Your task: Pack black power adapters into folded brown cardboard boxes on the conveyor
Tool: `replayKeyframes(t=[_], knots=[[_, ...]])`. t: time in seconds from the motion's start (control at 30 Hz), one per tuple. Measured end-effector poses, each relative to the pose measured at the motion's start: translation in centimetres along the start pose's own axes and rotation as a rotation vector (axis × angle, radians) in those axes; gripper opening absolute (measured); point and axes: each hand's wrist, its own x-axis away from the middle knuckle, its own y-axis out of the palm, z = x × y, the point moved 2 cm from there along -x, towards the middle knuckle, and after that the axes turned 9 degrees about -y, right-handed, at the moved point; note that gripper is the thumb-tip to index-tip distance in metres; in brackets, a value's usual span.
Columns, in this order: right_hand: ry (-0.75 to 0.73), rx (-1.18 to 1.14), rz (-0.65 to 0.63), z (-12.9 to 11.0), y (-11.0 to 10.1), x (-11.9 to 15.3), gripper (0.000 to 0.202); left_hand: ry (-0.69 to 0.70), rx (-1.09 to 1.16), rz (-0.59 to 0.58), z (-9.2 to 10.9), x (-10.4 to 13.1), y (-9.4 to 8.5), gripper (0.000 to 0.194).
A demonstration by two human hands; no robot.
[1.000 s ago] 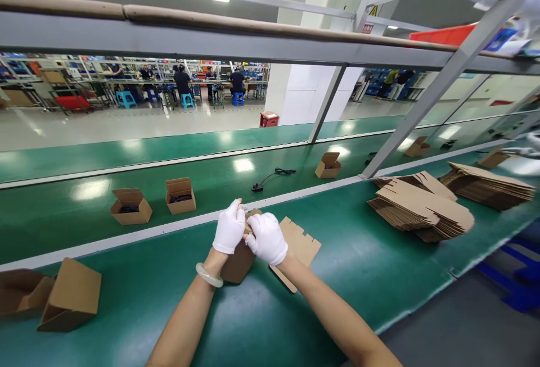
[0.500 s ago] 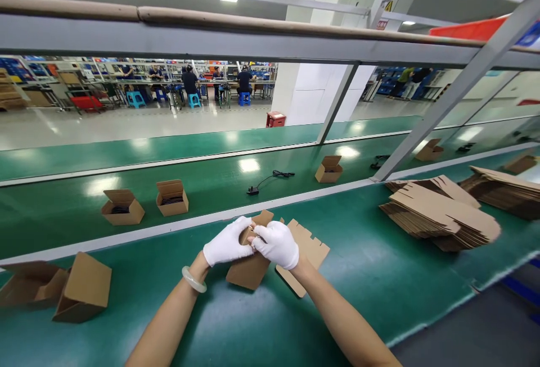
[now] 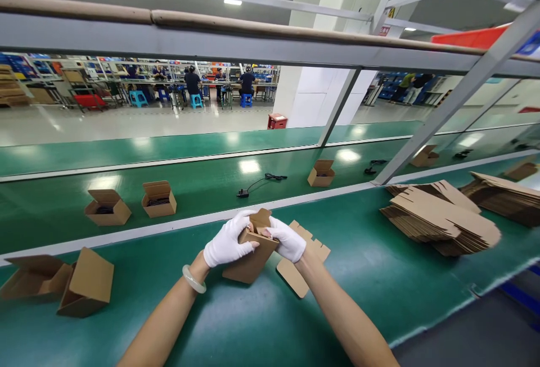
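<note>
Between my two white-gloved hands is a partly folded cardboard box (image 3: 252,259), tilted above the green work surface. My left hand (image 3: 229,241) grips its left side, with bare fingertips at the upper edge. On the right side my right hand (image 3: 287,239) holds it, thumb and fingers at the top opening; some of these fingers are hidden behind the card. A flat cardboard blank (image 3: 294,278) with notched edges lies just right of the box, partly under my right forearm.
Two open boxes (image 3: 90,282) stand at the left. Stacks of flat cardboard blanks (image 3: 439,215) lie at the right. Beyond the white rail, a green belt (image 3: 211,187) carries small boxes (image 3: 159,199) and a black power adapter (image 3: 243,193) with its cable. A slanted metal post (image 3: 442,103) rises at the right.
My right hand has shifted right, from over the box's top to its right side. The box's opening shows more. On the belt, the boxes and adapter have moved left.
</note>
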Motion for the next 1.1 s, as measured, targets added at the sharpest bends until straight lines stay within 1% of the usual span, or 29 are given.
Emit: replayKeyframes(t=[0.03, 0.13, 0.2, 0.27, 0.4, 0.43, 0.5, 0.57, 0.7, 0.73, 0.77, 0.8, 0.83, 0.87, 0.9, 0.93, 0.97, 1.0, 1.03, 1.07, 1.1], knots=[[0.024, -0.075, -0.03, 0.0, 0.3, -0.1, 0.03, 0.005, 0.01, 0.001, -0.1, 0.1, 0.0, 0.023], [0.156, -0.399, -0.144, 0.0, 0.5, -0.6, 0.039, 0.033, 0.067, 0.011, -0.5, 0.6, -0.3, 0.024], [0.223, -0.514, -0.18, -0.2, 0.2, -1.1, 0.04, 0.04, 0.104, 0.045, -0.6, 0.8, -0.5, 0.025], [0.236, -0.49, -0.249, -0.7, -0.2, -1.8, 0.037, 0.046, 0.122, 0.057, -0.6, 0.9, -0.8, 0.025], [0.192, -0.303, -0.542, -2.2, 0.0, -3.1, 0.032, 0.052, 0.103, 0.001, -0.4, 1.1, -1.3, 0.028], [0.196, -0.283, -0.596, -2.5, 0.1, -3.2, 0.032, 0.05, 0.098, -0.008, -0.4, 1.2, -1.4, 0.029], [0.212, -0.259, -0.651, -2.8, 0.6, -3.4, 0.033, 0.048, 0.092, -0.018, -0.5, 1.4, -1.4, 0.03], [0.194, -0.174, -0.652, -2.9, 1.2, -3.4, 0.029, 0.045, 0.08, -0.03, -0.6, 1.8, -1.2, 0.029], [0.088, 0.135, -0.587, -2.4, 1.9, -3.4, 0.015, 0.003, 0.108, -0.04, -1.1, 2.2, -0.9, 0.027], [0.071, 0.166, -0.55, -2.2, 1.9, -3.5, 0.015, -0.017, 0.149, -0.019, -1.3, 2.1, -1.1, 0.027], [0.058, 0.176, -0.484, -1.9, 1.8, -3.6, 0.016, -0.046, 0.205, 0.025, -1.6, 1.8, -1.4, 0.027], [0.046, 0.18, -0.374, -1.7, 1.5, -3.6, 0.019, -0.088, 0.277, 0.1, -2.1, 1.5, -1.8, 0.028], [0.032, 0.196, -0.236, -1.5, 1.2, -3.6, 0.023, -0.15, 0.369, 0.208, -2.7, 1.1, -2.4, 0.029], [0.013, 0.235, -0.1, -1.3, 1.0, -3.5, 0.027, -0.232, 0.484, 0.339, -3.4, 0.7, -3.0, 0.03], [-0.02, 0.296, -0.004, -1.1, 1.0, -3.2, 0.03, -0.336, 0.617, 0.474, -4.3, 0.3, -3.5, 0.033], [-0.078, 0.373, 0.038, -1.0, 1.3, -2.8, 0.03, -0.452, 0.757, 0.587, -5.2, -0.1, -3.9, 0.035], [-0.168, 0.459, 0.008, -1.0, 1.9, -2.3, 0.027, -0.559, 0.883, 0.663, -5.9, -0.5, -3.9, 0.038], [-0.283, 0.551, -0.074, -1.0, 2.9, -1.8, 0.024, -0.645, 0.98, 0.698, -6.6, -0.9, -3.7, 0.039], [-0.404, 0.65, -0.178, -1.1, 4.0, -1.4, 0.021, -0.704, 1.044, 0.696, -7.0, -1.2, -3.2, 0.04], [-0.499, 0.76, -0.268, -1.1, 5.1, -1.1, 0.023, -0.737, 1.072, 0.664, -7.3, -1.4, -2.5, 0.04], [-0.54, 0.887, -0.33, -0.9, 6.0, -1.1, 0.026, -0.75, 1.072, 0.609, -7.5, -1.5, -1.7, 0.041]])
